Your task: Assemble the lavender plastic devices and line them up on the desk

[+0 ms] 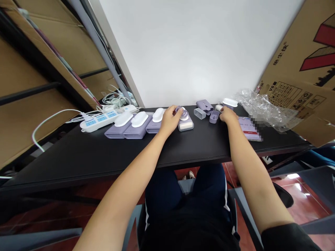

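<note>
My left hand [170,121] is closed with its fingertips on a purple looped piece [183,112]. Under that piece lies a purple case with a clear end [186,125], a white block showing inside. My right hand [228,115] is closed around a small white cylindrical piece [218,108], partly hidden by the fingers. Beside it are a small purple open cup [214,117], a clear cover [200,113] and a purple case [205,106]. A white oval piece [230,102] sits behind the right hand. Left of my left hand, several purple cases [134,131] stand in a row, topped with white ovals [139,119].
A white power strip [101,120] with cables lies on the black table [86,157] at the left. To the right are a device with a lit screen [249,129], a crumpled clear plastic bag [267,109] and a cardboard box [295,80]. A white panel [193,52] rises behind.
</note>
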Demonstrator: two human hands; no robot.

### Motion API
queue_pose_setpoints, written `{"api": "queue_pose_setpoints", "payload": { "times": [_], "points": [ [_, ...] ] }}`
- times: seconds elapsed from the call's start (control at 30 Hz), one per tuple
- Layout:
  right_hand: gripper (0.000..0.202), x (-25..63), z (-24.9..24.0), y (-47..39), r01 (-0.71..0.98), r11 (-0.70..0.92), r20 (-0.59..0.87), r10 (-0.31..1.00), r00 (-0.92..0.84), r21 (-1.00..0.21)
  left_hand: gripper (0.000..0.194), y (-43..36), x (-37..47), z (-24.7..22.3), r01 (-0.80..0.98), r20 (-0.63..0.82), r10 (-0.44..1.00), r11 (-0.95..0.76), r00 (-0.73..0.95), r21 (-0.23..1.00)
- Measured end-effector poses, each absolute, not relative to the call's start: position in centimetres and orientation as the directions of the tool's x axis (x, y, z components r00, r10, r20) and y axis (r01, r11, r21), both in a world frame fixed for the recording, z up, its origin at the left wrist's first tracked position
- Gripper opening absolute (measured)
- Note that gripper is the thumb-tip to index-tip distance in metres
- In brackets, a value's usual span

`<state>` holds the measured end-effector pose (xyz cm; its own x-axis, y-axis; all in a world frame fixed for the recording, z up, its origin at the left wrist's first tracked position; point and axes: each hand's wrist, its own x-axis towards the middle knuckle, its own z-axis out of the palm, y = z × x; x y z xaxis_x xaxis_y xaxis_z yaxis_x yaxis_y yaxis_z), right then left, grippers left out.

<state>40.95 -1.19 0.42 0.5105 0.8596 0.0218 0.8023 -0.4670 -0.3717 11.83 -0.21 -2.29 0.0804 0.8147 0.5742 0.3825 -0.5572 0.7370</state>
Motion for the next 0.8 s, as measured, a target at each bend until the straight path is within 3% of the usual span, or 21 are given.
{"api": "queue_pose_setpoints", "payload": {
  "times": [0.13,0.27,0.43,0.53,0.63,0.8],
  "points": [
    [0.054,41.0,0.4,-1.1,0.8,-0.395,0.177,0.839,0.514,-0.452,0.027,0.0,11.8,-2.1,0.185,0.511,0.858,-0.51,0.046,0.84],
    [0.041,40.9,0.5,-0.5,0.728,-0.219,0.354,0.76,0.545,-0.65,0.025,0.0,12.0,-1.9,0.091,0.429,0.903,-0.428,0.009,0.899],
    [0.01,39.3,1.2,-0.4,0.366,0.137,0.312,0.822,0.477,-0.92,0.028,-0.1,12.2,-1.8,0.072,0.408,0.913,-0.408,0.015,0.91],
    [0.024,37.4,1.4,-0.9,0.089,0.193,0.212,0.912,0.35,-0.977,0.027,-0.3,12.2,-1.6,0.066,0.399,0.917,-0.399,0.021,0.915],
    [0.038,35.4,1.4,-1.4,-0.074,0.161,0.144,0.97,0.196,-0.984,0.018,-0.6,12.3,-1.4,0.05,0.359,0.933,-0.36,0.022,0.932],
    [0.064,33.1,1.4,-2.5,-0.017,0.225,0.224,0.973,0.049,-0.974,0.01,-0.7,12.4,-1.3,0.035,0.319,0.947,-0.32,0.042,0.947]
  ]
}}
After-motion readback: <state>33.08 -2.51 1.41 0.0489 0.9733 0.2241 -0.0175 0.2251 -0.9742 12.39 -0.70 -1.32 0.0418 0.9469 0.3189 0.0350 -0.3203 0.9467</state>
